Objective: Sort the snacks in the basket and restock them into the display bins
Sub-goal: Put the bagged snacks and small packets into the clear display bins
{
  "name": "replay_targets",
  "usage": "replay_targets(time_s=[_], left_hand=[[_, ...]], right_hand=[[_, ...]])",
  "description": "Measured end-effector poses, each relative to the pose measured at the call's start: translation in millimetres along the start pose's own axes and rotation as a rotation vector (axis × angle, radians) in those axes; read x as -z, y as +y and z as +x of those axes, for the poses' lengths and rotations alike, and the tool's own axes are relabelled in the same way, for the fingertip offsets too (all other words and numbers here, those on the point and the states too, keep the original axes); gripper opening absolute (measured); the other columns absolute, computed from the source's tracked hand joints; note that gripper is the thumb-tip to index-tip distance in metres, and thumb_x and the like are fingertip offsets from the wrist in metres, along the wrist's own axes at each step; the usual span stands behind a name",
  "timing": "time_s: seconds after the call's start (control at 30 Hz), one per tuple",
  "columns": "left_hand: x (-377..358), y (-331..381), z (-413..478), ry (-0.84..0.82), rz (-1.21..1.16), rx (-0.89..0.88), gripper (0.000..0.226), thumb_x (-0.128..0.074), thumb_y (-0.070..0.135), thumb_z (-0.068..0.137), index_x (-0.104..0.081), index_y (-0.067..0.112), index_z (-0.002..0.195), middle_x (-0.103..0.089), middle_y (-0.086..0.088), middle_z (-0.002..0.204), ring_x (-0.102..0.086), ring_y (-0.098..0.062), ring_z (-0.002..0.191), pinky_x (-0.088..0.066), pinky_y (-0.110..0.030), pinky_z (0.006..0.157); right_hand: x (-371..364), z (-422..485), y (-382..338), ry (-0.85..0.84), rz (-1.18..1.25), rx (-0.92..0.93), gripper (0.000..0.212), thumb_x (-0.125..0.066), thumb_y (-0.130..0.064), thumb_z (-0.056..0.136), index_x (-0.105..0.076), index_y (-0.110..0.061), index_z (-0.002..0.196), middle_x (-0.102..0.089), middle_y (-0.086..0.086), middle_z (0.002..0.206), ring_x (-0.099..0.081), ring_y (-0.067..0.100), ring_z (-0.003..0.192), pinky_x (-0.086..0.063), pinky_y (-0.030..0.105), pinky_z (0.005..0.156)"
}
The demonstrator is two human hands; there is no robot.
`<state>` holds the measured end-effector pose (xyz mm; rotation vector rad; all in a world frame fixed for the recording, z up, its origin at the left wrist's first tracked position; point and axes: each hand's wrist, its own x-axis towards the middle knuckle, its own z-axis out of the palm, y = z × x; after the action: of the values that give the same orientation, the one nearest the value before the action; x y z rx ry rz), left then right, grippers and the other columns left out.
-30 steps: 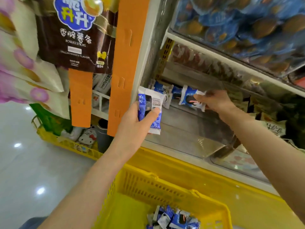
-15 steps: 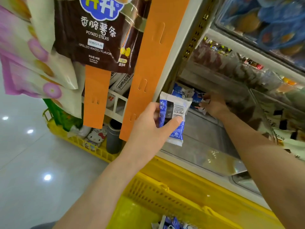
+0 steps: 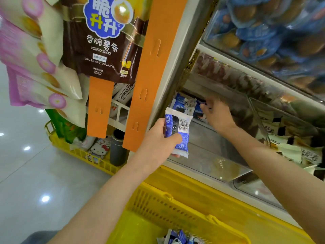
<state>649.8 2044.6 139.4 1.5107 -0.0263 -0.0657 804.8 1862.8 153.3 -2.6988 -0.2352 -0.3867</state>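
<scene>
Snack packet [image 3: 182, 124] gripped in left hand [image 3: 158, 143]; right hand [image 3: 217, 115] among bin packets [image 3: 179, 103], blurred, grip unclear; basket [image 3: 167, 205] cut off.

left hand [image 3: 158, 143] grips blue snack packet [image 3: 182, 132] | right hand [image 3: 217, 115] inside display bin [image 3: 211, 152] at stocked packets [image 3: 181, 104] | yellow basket [image 3: 163, 206] below

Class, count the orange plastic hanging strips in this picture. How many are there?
2. A long orange plastic strip hangs beside the white shelf post; a shorter orange strip hangs left of it, below the brown potato-stick bag. Others may be hidden behind the bags.
</scene>
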Motion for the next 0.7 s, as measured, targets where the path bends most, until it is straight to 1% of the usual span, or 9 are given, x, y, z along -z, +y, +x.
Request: replay_targets(time_s=[0.1, 0.2, 0.27, 0.3, 0.37, 0.43, 0.53, 0.6, 0.7], left_hand=[[-7, 2, -7, -0.031, 0.099, -0.012, 0.033, -0.06, 0.017, 0.088, -0.049, 0.025, 0.117, -0.062, 0.009, 0.107, -0.064, -0.002, 0.084, -0.05, -0.009, 0.057], [-12, 6, -16, -0.056, 0.004, -0.013, 0.035, -0.062, 0.016, 0.087, -0.048, 0.024, 0.118, -0.064, 0.006, 0.108, -0.066, -0.005, 0.082, -0.054, -0.018, 0.063], [-17, 7, -22, -0.048, 0.034, -0.01, 0.038, -0.062, 0.018, 0.087, -0.046, 0.023, 0.121, -0.062, 0.007, 0.112, -0.065, -0.007, 0.089, -0.055, -0.026, 0.076], [-20, 7, -25, -0.022, 0.073, -0.024, 0.04, -0.062, 0.02, 0.086, -0.045, 0.022, 0.123, -0.059, 0.007, 0.114, -0.064, -0.01, 0.093, -0.054, -0.03, 0.081], [-25, 8, -30, 0.057, 0.131, -0.038, 0.04, -0.062, 0.024, 0.086, -0.044, 0.02, 0.121, -0.055, 0.005, 0.111, -0.063, -0.014, 0.09, -0.055, -0.032, 0.079], [-29, 9, -37, 0.062, 0.111, 0.032, 0.034, -0.058, 0.028, 0.089, -0.047, 0.014, 0.117, -0.06, 0.0, 0.103, -0.064, -0.017, 0.081, -0.056, -0.033, 0.075], [-29, 12, -45, -0.096, -0.303, 0.225, 0.032, -0.041, 0.029, 0.097, -0.059, 0.007, 0.112, -0.07, -0.01, 0.09, -0.068, -0.021, 0.075, -0.057, -0.03, 0.066], [-26, 14, -49, -0.157, -0.573, 0.249, 0.038, -0.036, 0.032, 0.098, -0.062, 0.006, 0.107, -0.071, -0.012, 0.091, -0.068, -0.02, 0.076, -0.057, -0.03, 0.065], [-23, 16, -52, -0.166, -0.601, 0.212, 0.027, -0.045, 0.021, 0.095, -0.062, 0.006, 0.109, -0.067, -0.011, 0.092, -0.062, -0.017, 0.075, -0.055, -0.028, 0.062]], right_hand=[[24, -53, -35, 0.014, 0.307, 0.035, 0.02, -0.047, -0.025, 0.097, -0.06, -0.013, 0.106, -0.063, 0.001, 0.097, -0.056, 0.012, 0.086, -0.041, 0.022, 0.077], [50, -103, -57, -0.248, 0.531, 0.046, 0.026, -0.04, -0.029, 0.099, -0.064, -0.019, 0.099, -0.067, -0.007, 0.092, -0.06, 0.001, 0.082, -0.048, 0.022, 0.079], [63, -126, -62, -0.327, 0.646, 0.021, 0.016, -0.049, -0.026, 0.096, -0.064, -0.021, 0.098, -0.069, -0.004, 0.093, -0.064, 0.004, 0.083, -0.053, 0.026, 0.078], [69, -134, -62, -0.274, 0.647, 0.019, 0.01, -0.056, -0.023, 0.092, -0.064, -0.022, 0.098, -0.069, -0.004, 0.093, -0.065, 0.006, 0.085, -0.055, 0.03, 0.079], [78, -148, -63, -0.076, 0.562, 0.058, 0.013, -0.068, -0.021, 0.083, -0.064, -0.025, 0.094, -0.068, -0.009, 0.09, -0.064, 0.004, 0.084, -0.055, 0.027, 0.078], [83, -161, -65, 0.062, 0.477, 0.202, 0.016, -0.073, -0.018, 0.078, -0.063, -0.025, 0.088, -0.065, -0.012, 0.088, -0.061, 0.002, 0.083, -0.053, 0.023, 0.077], [79, -181, -61, 0.073, 0.254, 0.522, 0.014, -0.072, -0.008, 0.078, -0.067, -0.011, 0.09, -0.065, 0.001, 0.095, -0.062, 0.012, 0.091, -0.053, 0.033, 0.077], [76, -191, -59, 0.073, 0.082, 0.652, 0.014, -0.07, -0.007, 0.079, -0.07, -0.009, 0.092, -0.067, 0.005, 0.102, -0.064, 0.019, 0.097, -0.056, 0.037, 0.076], [78, -201, -55, -0.003, -0.011, 0.751, 0.015, -0.069, -0.013, 0.081, -0.071, -0.011, 0.095, -0.066, 0.007, 0.111, -0.063, 0.022, 0.104, -0.057, 0.038, 0.075]])
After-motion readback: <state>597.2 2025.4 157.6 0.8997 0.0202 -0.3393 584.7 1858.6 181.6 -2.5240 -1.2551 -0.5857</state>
